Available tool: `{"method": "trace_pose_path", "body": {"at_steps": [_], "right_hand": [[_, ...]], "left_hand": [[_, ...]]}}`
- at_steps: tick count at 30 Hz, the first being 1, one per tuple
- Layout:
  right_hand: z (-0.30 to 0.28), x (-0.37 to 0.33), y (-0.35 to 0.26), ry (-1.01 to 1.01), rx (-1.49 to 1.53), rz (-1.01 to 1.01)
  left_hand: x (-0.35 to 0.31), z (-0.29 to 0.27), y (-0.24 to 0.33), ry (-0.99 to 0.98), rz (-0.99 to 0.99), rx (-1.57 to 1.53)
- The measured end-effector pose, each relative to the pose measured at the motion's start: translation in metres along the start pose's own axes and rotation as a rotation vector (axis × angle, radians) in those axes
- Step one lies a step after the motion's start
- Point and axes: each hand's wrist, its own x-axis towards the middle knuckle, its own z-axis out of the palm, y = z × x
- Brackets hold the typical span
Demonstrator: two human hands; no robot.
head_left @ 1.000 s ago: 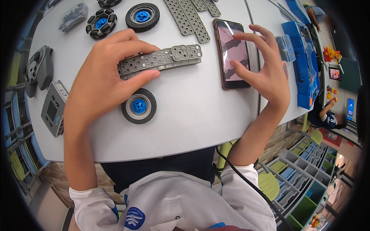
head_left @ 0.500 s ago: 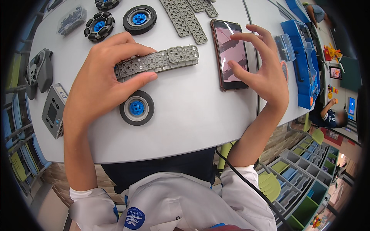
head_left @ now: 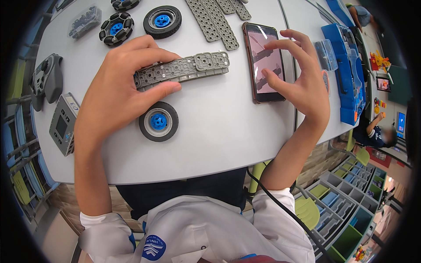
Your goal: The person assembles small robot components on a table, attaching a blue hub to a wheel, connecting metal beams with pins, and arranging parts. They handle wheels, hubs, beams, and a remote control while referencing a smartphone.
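My left hand [head_left: 109, 90] grips a long grey plastic beam [head_left: 186, 69] with rows of holes between thumb and fingers; a smaller grey plate sits on its right end. Just below the beam, near my left thumb, lies a wheel [head_left: 158, 122] with a black tyre and blue hub. My right hand [head_left: 305, 81] is over a phone [head_left: 264, 65] lying on the table, its thumb and fingers spread apart above the lit screen. Pictures of grey beams show on that screen. Part of the beam's left end is hidden behind my left hand.
Beyond my left hand are another tyred wheel [head_left: 162, 22], roller wheels [head_left: 116, 29] and a clear box of small parts [head_left: 84, 22]. Grey perforated plates [head_left: 206, 19] lie at the back. A game controller [head_left: 46, 81] and grey control box [head_left: 63, 124] sit left, a blue case [head_left: 344, 72] right.
The view has shifted slightly, so the table items appear a little farther right. Both hands keep nearly the same pose, the left still holding the beam.
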Motion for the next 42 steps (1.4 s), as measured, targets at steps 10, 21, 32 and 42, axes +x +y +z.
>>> {"method": "trace_pose_path", "body": {"at_steps": [10, 21, 32, 42], "right_hand": [[-0.001, 0.009, 0.003, 0.306, 0.036, -0.051], [0.022, 0.016, -0.031, 0.136, 0.199, -0.272], [0.050, 0.008, -0.075, 0.014, 0.127, -0.360], [0.027, 0.071, -0.080, 0.027, 0.267, -0.237]], "left_hand": [[0.000, 0.001, -0.002, 0.010, 0.031, -0.027], [0.002, 0.006, -0.001, 0.073, -0.013, 0.008], [-0.016, -0.016, 0.005, 0.079, 0.001, 0.092], [-0.063, -0.026, 0.004, 0.191, -0.150, 0.105]]}}
